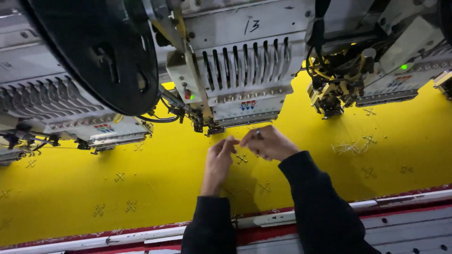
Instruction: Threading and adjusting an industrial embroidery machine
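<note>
Head view: left hand [218, 162] and right hand [269, 143] meet fingertip to fingertip, fingers pinched, contents indiscernible, above yellow fabric [165, 183], just below the embroidery head [240, 80].

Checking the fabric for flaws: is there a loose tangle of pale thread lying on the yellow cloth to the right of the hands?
Yes, a loose tangle of pale thread lies on the yellow cloth, right of the right hand.
</note>
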